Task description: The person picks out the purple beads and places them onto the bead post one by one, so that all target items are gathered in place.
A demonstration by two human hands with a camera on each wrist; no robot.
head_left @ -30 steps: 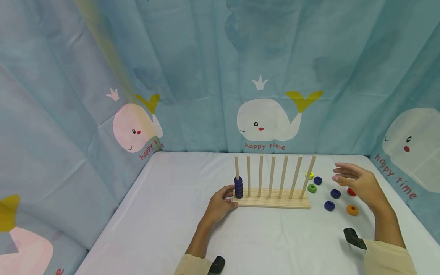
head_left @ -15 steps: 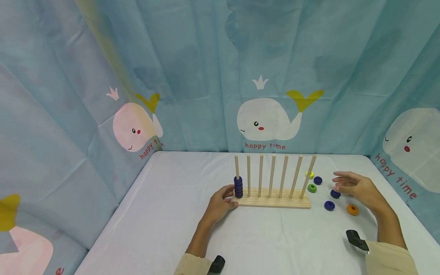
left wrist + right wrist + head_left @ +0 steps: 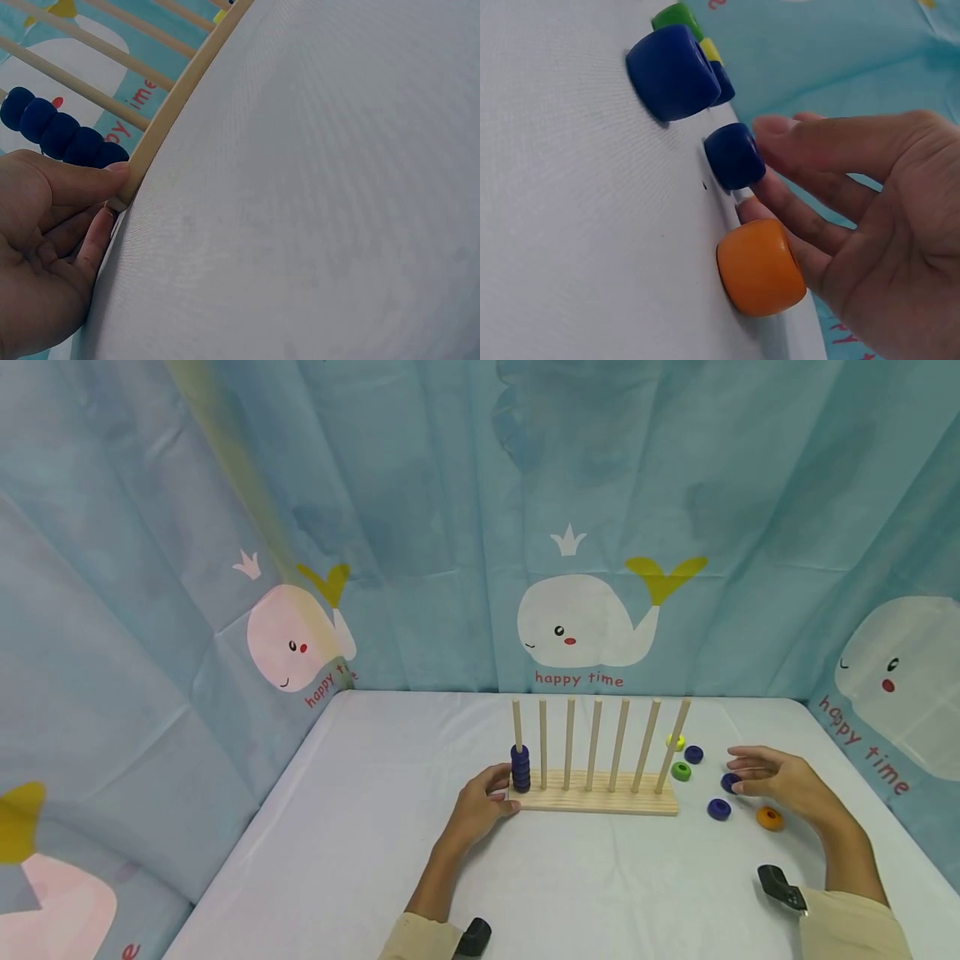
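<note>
My left hand [image 3: 480, 806] grips the left end of a wooden bead rack's base [image 3: 600, 802], thumb at the front edge and fingers behind. Several dark blue beads [image 3: 521, 768] are stacked on the rack's leftmost peg; the other pegs are bare. In the left wrist view the thumb [image 3: 90, 184] presses against the base near that stack. My right hand [image 3: 787, 785] hovers over the loose beads, its fingers loosely bent around a dark blue bead [image 3: 733, 156] on the table. Contact with that bead is unclear. An orange bead [image 3: 759, 268] lies close under the palm.
Another blue bead [image 3: 718, 810] lies nearer me, and one more blue bead [image 3: 693, 754] farther back. A green bead [image 3: 681, 771] and a yellow bead [image 3: 677, 742] lie by the rack's right end. A whale-print curtain [image 3: 420, 527] borders the white table [image 3: 337, 827].
My right hand has come down and toward me, from above the back beads to the middle blue bead. The left hand and rack have stayed in place.
</note>
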